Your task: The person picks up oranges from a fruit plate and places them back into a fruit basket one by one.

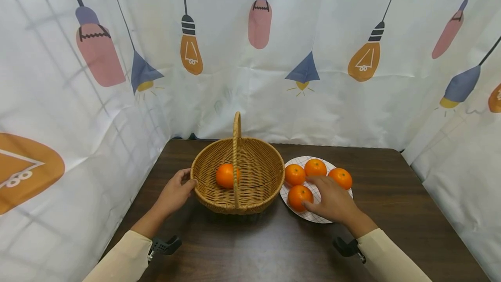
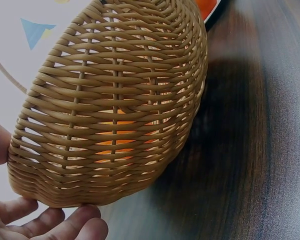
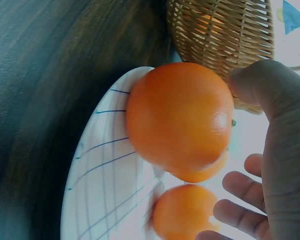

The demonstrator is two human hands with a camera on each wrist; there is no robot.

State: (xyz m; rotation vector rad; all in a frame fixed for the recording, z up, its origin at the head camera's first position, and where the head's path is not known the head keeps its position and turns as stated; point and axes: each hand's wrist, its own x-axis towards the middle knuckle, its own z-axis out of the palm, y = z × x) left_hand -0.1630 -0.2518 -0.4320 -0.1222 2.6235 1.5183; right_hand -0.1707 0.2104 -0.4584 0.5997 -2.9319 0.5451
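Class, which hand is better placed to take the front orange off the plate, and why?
Probably the right hand: it is over the plate, beside the front orange. The left hand holds the basket on the side away from the plate.

Orange (image 1: 224,176) in basket (image 1: 260,173), plate (image 1: 313,217) at right

The table (image 1: 254,247) here is dark brown, streaked with wood grain and faintly shiny, spreading beneath both hands. A wicker basket (image 1: 258,156) sits on it, beside the left hand (image 1: 176,191) at its rim; a white plate (image 1: 313,217), crossed by thin lines, lies under the right hand (image 1: 332,199).
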